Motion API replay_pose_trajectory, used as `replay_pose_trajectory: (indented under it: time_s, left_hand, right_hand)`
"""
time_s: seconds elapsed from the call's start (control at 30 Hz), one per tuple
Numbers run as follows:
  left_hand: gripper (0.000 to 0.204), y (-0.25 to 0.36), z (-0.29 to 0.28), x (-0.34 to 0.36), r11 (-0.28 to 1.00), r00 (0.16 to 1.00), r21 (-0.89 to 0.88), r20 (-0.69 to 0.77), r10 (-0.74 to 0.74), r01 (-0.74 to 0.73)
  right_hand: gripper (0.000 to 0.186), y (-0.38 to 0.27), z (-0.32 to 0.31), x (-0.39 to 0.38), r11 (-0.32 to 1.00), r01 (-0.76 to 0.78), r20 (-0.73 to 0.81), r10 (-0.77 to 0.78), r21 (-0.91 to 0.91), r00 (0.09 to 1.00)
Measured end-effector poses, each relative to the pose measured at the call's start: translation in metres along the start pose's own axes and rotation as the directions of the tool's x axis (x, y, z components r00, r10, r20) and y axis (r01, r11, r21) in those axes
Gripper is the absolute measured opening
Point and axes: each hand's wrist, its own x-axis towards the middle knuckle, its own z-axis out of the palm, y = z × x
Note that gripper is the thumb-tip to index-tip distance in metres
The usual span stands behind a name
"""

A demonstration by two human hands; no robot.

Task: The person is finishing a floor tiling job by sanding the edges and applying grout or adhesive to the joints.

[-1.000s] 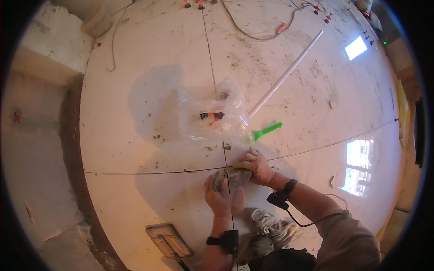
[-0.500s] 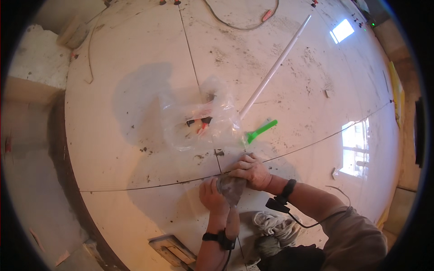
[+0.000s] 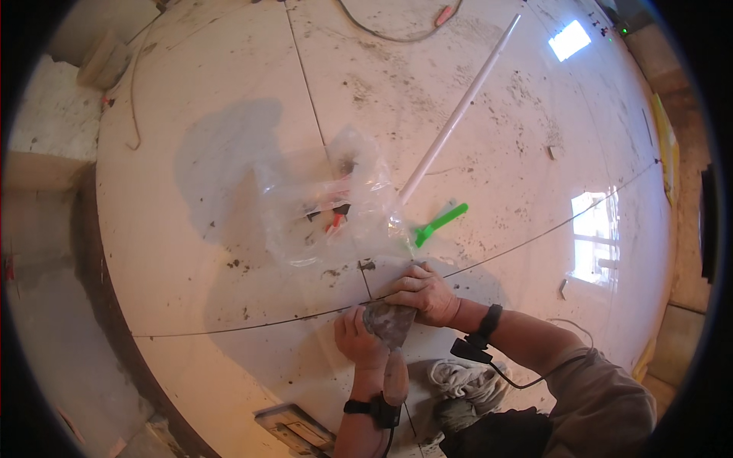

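A pointing trowel with a grey, mortar-stained blade (image 3: pixel 390 324) and a wooden handle (image 3: pixel 395 377) lies between my hands, its handle pointing back over my left wrist. My left hand (image 3: pixel 359 338) is closed at the blade's left edge, its fingertips partly hidden. From the right, my right hand (image 3: pixel 427 296) curls its fingers over the far corner of the blade. Both hands are low over the pale tiled floor, where two dark joints cross. Just beyond them are a clear plastic bag (image 3: pixel 294 237) with red and black pieces in it and a green plastic tool (image 3: pixel 443 223).
A long white strip (image 3: pixel 461 111) slants away beyond the bag. Near me lie a rectangular float (image 3: pixel 296 429) and a crumpled cloth (image 3: pixel 467 384). A cable (image 3: pixel 389 34) curves across the far floor. Dirt crumbs are scattered on the tiles, and a ledge runs along the left.
The view has shifted slightly, so the bag and far floor appear a little further left. My hands stay at the trowel blade with almost no change in grip.
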Motion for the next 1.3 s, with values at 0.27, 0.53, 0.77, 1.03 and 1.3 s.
replay_pose_trajectory:
  time_s: [0.27,0.53,0.77,1.03,1.3]
  left_hand:
    - [0.040,0.0003,0.0024,-0.0030,0.999,0.999,0.004,-0.009,-0.032,0.032]
    - [0.038,0.0006,0.0017,0.0015,0.999,0.999,-0.004,-0.005,-0.033,0.033]
    - [0.039,0.0014,-0.0007,-0.0003,0.999,1.000,-0.020,-0.009,-0.029,0.029]
    - [0.038,0.0004,0.0017,-0.0014,0.999,0.999,0.011,0.006,-0.033,0.033]
    - [0.035,0.0027,0.0014,0.0002,0.997,0.998,0.053,0.018,-0.059,0.058]
  right_hand:
    - [0.047,0.0054,0.0030,-0.0041,1.000,0.010,0.010,-0.009,-0.024,1.000]
    - [0.047,0.0056,0.0023,-0.0003,1.000,-0.002,0.003,0.002,-0.010,1.000]
    - [0.043,0.0045,0.0020,-0.0013,0.996,-0.005,-0.034,0.008,0.084,0.999]
    - [0.042,0.0065,0.0042,-0.0031,0.997,-0.005,-0.031,0.007,0.082,0.999]
    - [0.039,0.0038,0.0004,0.0001,0.998,-0.016,-0.026,0.018,0.064,0.999]
